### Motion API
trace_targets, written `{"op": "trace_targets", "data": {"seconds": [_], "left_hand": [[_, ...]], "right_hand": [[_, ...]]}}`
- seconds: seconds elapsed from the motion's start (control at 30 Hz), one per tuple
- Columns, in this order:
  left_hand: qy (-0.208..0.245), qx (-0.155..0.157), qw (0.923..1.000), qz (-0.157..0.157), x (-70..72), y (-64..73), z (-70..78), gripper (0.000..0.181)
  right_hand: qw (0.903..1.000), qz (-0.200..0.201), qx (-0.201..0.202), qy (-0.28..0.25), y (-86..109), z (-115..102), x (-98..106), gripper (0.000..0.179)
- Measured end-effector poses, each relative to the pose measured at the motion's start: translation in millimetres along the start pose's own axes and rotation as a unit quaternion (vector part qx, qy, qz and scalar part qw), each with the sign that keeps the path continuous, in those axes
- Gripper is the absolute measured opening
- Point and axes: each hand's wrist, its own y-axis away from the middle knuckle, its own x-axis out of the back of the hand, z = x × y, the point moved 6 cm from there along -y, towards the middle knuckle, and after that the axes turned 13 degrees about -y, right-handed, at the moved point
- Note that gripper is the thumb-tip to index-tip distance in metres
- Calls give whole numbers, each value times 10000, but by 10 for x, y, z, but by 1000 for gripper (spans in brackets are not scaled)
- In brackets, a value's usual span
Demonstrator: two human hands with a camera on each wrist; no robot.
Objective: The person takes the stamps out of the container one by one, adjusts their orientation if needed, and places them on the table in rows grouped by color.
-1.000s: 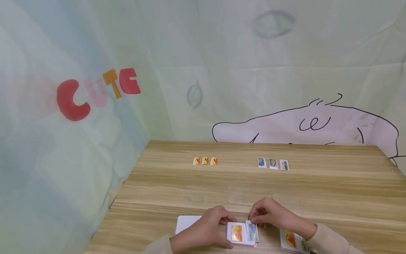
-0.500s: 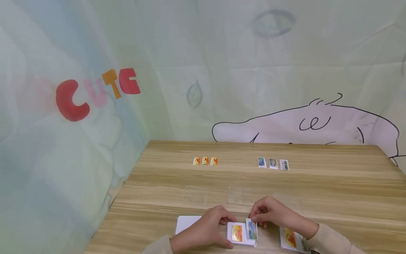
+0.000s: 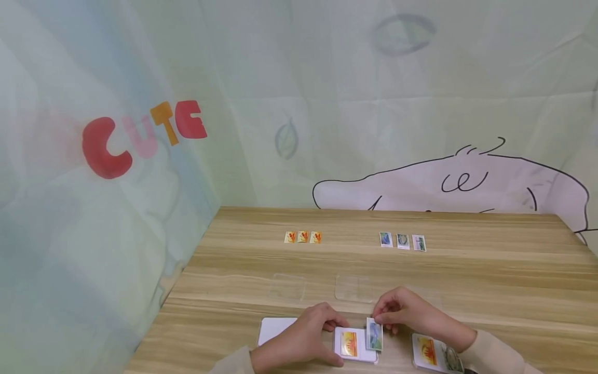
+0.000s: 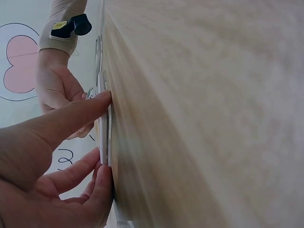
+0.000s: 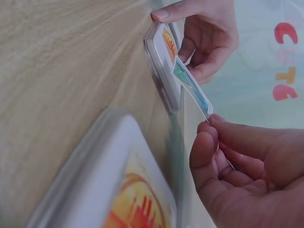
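Observation:
In the head view, my left hand [image 3: 301, 337] grips a flat white slab in a clear case [image 3: 362, 344], thumb on its near edge and fingers on its far edge. An orange stamp [image 3: 348, 344] lies on the slab's left half. My right hand [image 3: 411, 314] pinches a blue-green stamp [image 3: 375, 335] by its top edge between thumb and forefinger. In the right wrist view this stamp [image 5: 194, 90] slants upward, its far end close to the slab; whether they touch I cannot tell. From the left wrist, the slab [image 4: 102, 137] is seen edge-on.
A second slab [image 3: 427, 352] with an orange and a greenish stamp lies right, partly behind my right forearm. A plain white slab [image 3: 276, 327] sits left. Clear plastic pieces [image 3: 353, 288] lie behind. Further back are three orange stamps [image 3: 302, 237] and three blue-green ones [image 3: 403, 241].
My right hand has drawn slightly up and right, taking the blue-green stamp with it toward the slab's right edge. The left hand and the slab have stayed still.

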Motion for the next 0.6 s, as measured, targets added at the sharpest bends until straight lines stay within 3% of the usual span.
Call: {"op": "trace_targets", "data": {"seconds": [0.6], "left_hand": [[86,95,9999,-44,2,3,6,50]], "right_hand": [[9991,348,-172,152,67,-58,124,10]]}}
